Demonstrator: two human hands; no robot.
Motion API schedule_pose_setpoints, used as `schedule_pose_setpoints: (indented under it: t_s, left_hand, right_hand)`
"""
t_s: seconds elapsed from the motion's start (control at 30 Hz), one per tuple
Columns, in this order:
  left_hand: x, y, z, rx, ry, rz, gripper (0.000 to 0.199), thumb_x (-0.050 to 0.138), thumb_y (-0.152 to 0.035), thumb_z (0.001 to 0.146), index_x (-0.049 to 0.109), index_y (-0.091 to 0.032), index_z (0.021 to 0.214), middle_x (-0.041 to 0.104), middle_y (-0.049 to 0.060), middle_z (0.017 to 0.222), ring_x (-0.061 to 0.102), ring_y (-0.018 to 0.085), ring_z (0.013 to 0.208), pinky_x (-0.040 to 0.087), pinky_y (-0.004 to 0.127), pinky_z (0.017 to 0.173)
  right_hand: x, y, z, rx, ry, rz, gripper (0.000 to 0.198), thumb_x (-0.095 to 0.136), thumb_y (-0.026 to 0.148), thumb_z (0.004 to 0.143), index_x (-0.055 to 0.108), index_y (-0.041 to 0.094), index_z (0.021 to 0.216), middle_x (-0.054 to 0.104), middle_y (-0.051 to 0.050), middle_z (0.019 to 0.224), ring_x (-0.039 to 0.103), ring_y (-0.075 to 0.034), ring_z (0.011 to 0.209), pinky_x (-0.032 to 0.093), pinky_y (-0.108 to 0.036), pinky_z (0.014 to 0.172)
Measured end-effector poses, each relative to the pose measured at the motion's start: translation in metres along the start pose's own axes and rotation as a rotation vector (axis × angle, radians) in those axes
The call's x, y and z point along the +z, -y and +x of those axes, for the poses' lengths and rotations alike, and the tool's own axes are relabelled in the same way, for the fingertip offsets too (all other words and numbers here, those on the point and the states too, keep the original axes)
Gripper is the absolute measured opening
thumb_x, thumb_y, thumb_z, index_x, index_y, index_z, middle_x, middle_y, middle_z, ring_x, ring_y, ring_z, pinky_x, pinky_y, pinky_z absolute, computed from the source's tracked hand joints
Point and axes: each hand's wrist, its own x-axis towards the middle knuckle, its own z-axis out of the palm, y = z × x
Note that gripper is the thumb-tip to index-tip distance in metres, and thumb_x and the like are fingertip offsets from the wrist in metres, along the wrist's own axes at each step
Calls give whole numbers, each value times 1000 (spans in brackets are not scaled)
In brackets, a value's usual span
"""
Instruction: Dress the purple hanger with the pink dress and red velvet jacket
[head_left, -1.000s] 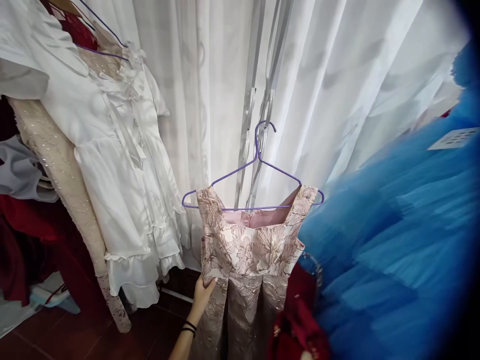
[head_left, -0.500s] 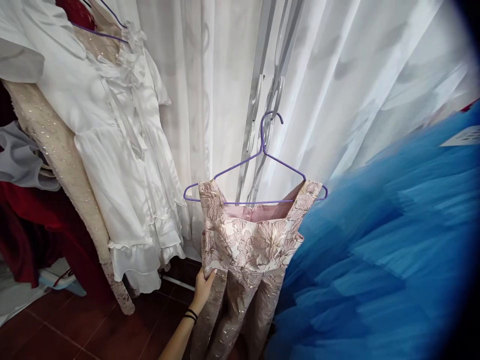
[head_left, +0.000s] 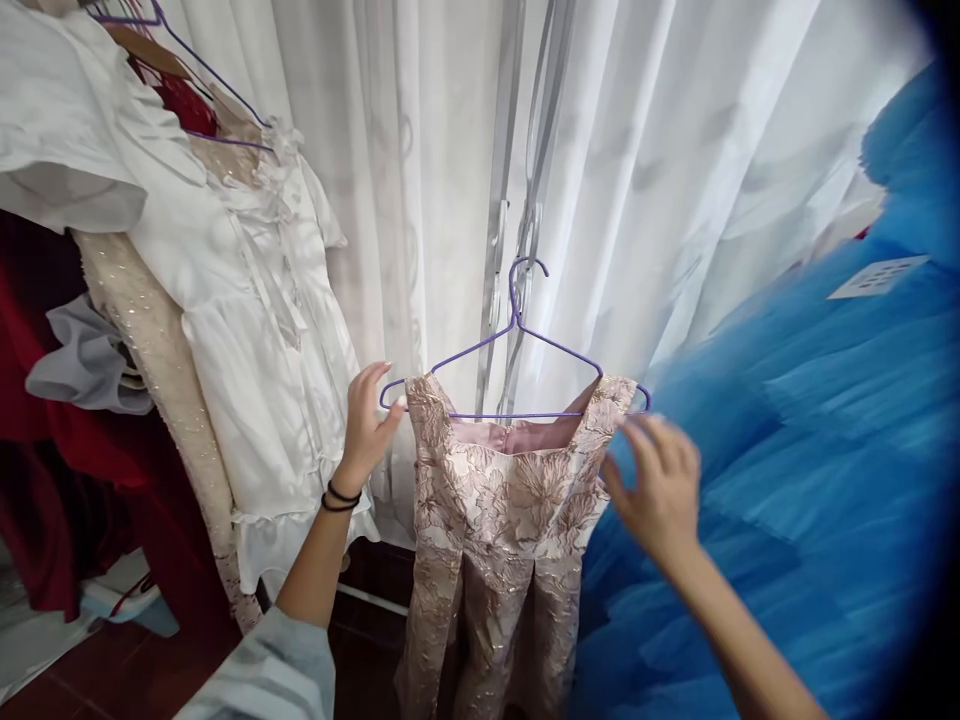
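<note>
A pink floral brocade dress (head_left: pixel 499 520) hangs on a purple wire hanger (head_left: pixel 517 345) in front of white curtains (head_left: pixel 675 180). My left hand (head_left: pixel 367 420) is open, fingers spread, at the hanger's left end beside the dress's left shoulder strap. My right hand (head_left: pixel 660 485), blurred, is open with fingers apart at the dress's right shoulder strap and the hanger's right tip. Whether either hand touches the fabric I cannot tell. Two black bands circle my left wrist.
A white ruffled dress (head_left: pixel 255 330) hangs to the left over a beige sequined garment (head_left: pixel 161 360), with red clothes (head_left: pixel 52 470) behind. A big blue tulle gown (head_left: pixel 810 450) fills the right, a paper tag (head_left: pixel 877 277) on it. Dark red floor tiles lie below.
My left hand let go of the dress's waist and rose to the hanger's left end. My right hand came into view at the right shoulder strap.
</note>
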Motion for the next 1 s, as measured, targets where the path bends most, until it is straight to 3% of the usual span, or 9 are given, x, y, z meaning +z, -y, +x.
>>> schedule_pose_setpoints:
  t_s: [0.03, 0.13, 0.2, 0.3, 0.43, 0.57, 0.7, 0.83, 1.0]
  left_hand:
    - [0, -9, 17, 96, 67, 98, 46, 48, -44, 94, 49, -20, 132, 52, 13, 138, 42, 26, 133, 31, 44, 114]
    - [12, -23, 37, 158, 251, 360, 36, 39, -43, 97, 59, -17, 112, 62, 13, 116, 52, 28, 114, 42, 41, 97]
    - [21, -23, 32, 114, 286, 486, 37, 34, -43, 99, 61, -17, 101, 64, 11, 98, 56, 25, 95, 44, 36, 79]
    - [25, -18, 23, 88, 230, 560, 36, 33, -43, 99, 60, -19, 99, 61, 9, 89, 54, 23, 87, 38, 31, 67]
    - [15, -3, 27, 20, 235, 404, 31, 36, -39, 99, 57, -20, 86, 60, 6, 85, 54, 21, 87, 34, 28, 64]
    - [-4, 35, 18, -214, 200, 49, 42, 38, -46, 96, 51, -19, 68, 45, -2, 60, 45, 14, 61, 30, 26, 58]
    - [-10, 70, -28, -562, 127, -313, 49, 52, -63, 82, 59, -16, 71, 53, -1, 63, 49, 12, 61, 38, 23, 58]
    - [13, 71, -108, -914, 116, -523, 58, 62, -71, 68, 62, -16, 86, 60, 0, 70, 53, 12, 57, 49, 26, 56]
    - [48, 30, -237, -1082, 240, -558, 49, 80, -55, 54, 63, -17, 79, 65, 2, 76, 60, 16, 65, 53, 29, 60]
  right_hand:
    - [1, -20, 28, 32, -46, -133, 52, 62, 32, 84, 55, 21, 134, 57, -17, 137, 49, -41, 130, 37, -61, 107]
    - [11, -65, 82, 46, 206, -59, 43, 52, 37, 90, 61, 14, 125, 65, -18, 125, 61, -34, 114, 49, -47, 94]
    - [20, -79, 89, 91, 341, 4, 37, 46, 37, 92, 67, 16, 113, 71, -14, 110, 68, -27, 92, 53, -37, 76]
    - [27, -87, 81, 150, 333, -34, 37, 44, 41, 93, 70, 18, 106, 73, -11, 104, 69, -24, 79, 49, -33, 66]
    - [22, -96, 82, 158, 374, 105, 40, 47, 47, 90, 72, 18, 101, 74, -10, 97, 69, -24, 81, 51, -34, 71]
    - [13, -104, 86, 324, 446, 324, 46, 55, 57, 82, 74, 17, 94, 72, -6, 78, 67, -22, 69, 54, -32, 63]
    - [11, -97, 73, 503, 521, 483, 53, 63, 65, 73, 74, 17, 92, 69, -3, 69, 64, -18, 58, 56, -31, 56]
    - [30, -85, 37, 644, 545, 572, 54, 64, 63, 72, 73, 15, 93, 65, -3, 63, 61, -17, 50, 53, -30, 49]
    - [69, -42, -102, 864, 400, 741, 46, 72, 51, 66, 72, 17, 96, 73, -9, 93, 64, -20, 71, 54, -31, 62]
